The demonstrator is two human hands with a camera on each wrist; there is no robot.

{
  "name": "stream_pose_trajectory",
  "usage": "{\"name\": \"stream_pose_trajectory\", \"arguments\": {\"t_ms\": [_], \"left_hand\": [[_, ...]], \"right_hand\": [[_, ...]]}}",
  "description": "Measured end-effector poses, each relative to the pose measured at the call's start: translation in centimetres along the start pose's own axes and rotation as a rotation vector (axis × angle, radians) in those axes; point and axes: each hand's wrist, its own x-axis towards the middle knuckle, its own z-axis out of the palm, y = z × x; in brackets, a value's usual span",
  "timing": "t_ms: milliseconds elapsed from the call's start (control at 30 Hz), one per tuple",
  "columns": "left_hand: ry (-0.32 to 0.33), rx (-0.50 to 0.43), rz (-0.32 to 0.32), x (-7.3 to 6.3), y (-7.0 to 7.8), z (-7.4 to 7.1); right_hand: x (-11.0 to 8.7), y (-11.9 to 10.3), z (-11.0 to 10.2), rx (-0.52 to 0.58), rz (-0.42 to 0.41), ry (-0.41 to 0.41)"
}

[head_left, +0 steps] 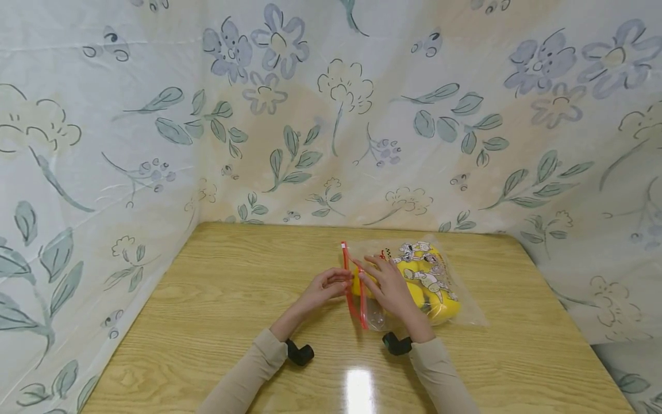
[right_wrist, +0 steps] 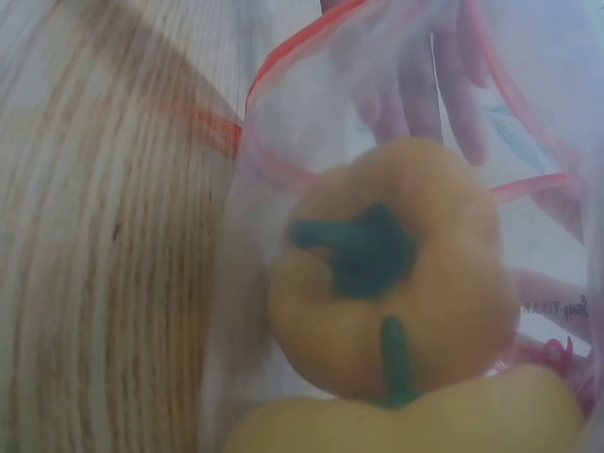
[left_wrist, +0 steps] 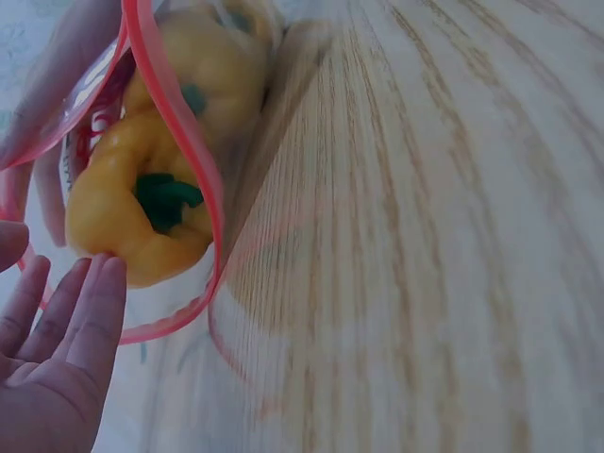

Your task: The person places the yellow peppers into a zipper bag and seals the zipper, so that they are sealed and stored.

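Observation:
A clear zip bag [head_left: 433,280] with cartoon print lies on the table, its mouth facing left. Red zip strips [head_left: 364,307] edge the mouth, which gapes apart. Inside are several yellow bell peppers with green stems; the pepper nearest the mouth [left_wrist: 99,203] shows through the opening in the left wrist view. My left hand [head_left: 327,287] is at the mouth, its fingers straight and the fingertips right at that pepper's lower side. My right hand [head_left: 389,284] rests over the bag's upper side, fingers spread and reaching to the red strip.
The wooden table [head_left: 233,276] extends around the bag. Floral cloth [head_left: 331,115] hangs behind it and at both sides. A black wrist-worn device [head_left: 300,352] sits by the left cuff, another [head_left: 397,344] by the right.

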Motion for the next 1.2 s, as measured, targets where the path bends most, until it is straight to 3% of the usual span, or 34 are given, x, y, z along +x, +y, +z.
{"name": "stream_pose_trajectory", "arguments": {"t_ms": [400, 733, 1200], "left_hand": [[-0.017, -0.075, -0.017, -0.2, 0.8, 0.2], [0.036, -0.093, -0.036, 0.2, 0.4, 0.9], [0.029, -0.12, -0.065, 0.2, 0.7, 1.2]], "right_hand": [[0.0, 0.0, 0.1, 0.0, 0.018, -0.018], [0.0, 0.1, 0.4, -0.022, 0.011, -0.01], [0.1, -0.2, 0.1, -0.014, 0.003, -0.019]]}}
